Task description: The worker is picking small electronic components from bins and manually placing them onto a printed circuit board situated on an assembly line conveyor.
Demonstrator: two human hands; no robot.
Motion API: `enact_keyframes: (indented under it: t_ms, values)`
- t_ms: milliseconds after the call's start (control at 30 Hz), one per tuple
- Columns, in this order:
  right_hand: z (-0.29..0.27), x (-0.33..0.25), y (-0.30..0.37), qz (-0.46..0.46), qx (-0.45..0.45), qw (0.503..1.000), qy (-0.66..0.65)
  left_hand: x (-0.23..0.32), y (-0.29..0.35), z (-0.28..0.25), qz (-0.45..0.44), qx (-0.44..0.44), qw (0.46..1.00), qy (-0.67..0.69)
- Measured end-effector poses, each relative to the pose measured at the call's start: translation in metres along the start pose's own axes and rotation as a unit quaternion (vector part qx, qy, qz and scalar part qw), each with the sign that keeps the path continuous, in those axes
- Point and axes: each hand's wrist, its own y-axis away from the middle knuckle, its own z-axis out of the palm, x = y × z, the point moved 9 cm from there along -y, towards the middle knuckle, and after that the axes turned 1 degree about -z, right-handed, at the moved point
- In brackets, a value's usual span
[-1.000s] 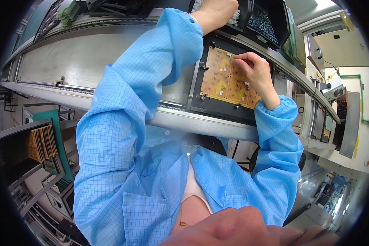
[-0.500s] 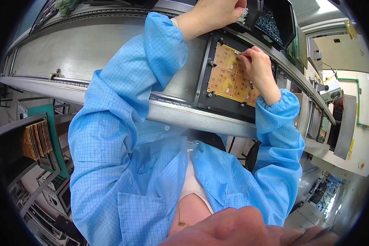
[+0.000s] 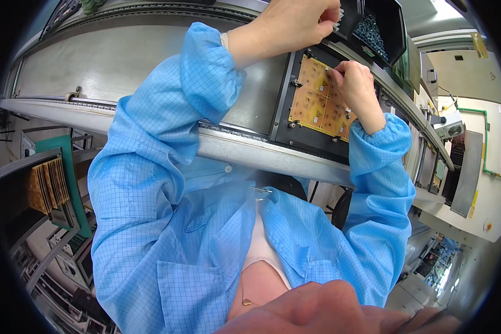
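Observation:
A yellow-orange circuit board panel (image 3: 308, 99) lies in a black carrier frame (image 3: 284, 119) on the conveyor, pegs around its edge. Over the panel's upper right part is my right hand (image 3: 357, 89), fingers pinched together. Its fingertips meet a tiny pale part at the board; whether they grip it is too small to tell. Farther up, my left hand (image 3: 298, 25) reaches to a black bin (image 3: 352, 25), its fingers curled closed beside small white pieces (image 3: 338, 25). What those fingers hold, if anything, is hidden.
A second black bin (image 3: 372, 36) of small bluish-grey parts stands beside the first. Metal conveyor rails (image 3: 234, 146) run along the near side. A rack of upright boards (image 3: 49, 186) is at the left; a white machine (image 3: 450, 122) stands at the right.
My left hand has come slightly down and right, beside the white pieces. My right hand has shifted slightly right; the panel and carrier also appear a little farther right.

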Motion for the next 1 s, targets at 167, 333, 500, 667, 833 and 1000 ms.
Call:
enact_keyframes:
  t_ms: [167,333,500,667,833,1000]
  values:
    - [0.002,0.001,0.003,0.020,0.015,1.000,-0.012,-0.002,0.010,0.002,-0.046,-0.046,0.998,0.007]
    - [-0.002,-0.004,0.011,-0.004,0.073,0.997,0.021,0.000,0.023,0.003,-0.049,-0.051,0.997,0.019]
    - [0.001,0.009,0.011,0.013,0.069,0.997,0.000,-0.006,0.038,0.012,-0.049,-0.089,0.993,-0.056]
    - [0.003,0.015,0.011,0.032,0.062,0.997,-0.023,-0.013,0.045,0.014,-0.065,-0.102,0.992,-0.047]
    - [0.002,0.017,0.013,0.049,0.072,0.996,-0.013,-0.017,0.049,0.018,-0.058,-0.098,0.992,-0.046]
    - [-0.001,0.007,0.016,0.042,0.089,0.995,0.006,-0.019,0.051,0.019,-0.055,-0.093,0.994,-0.032]
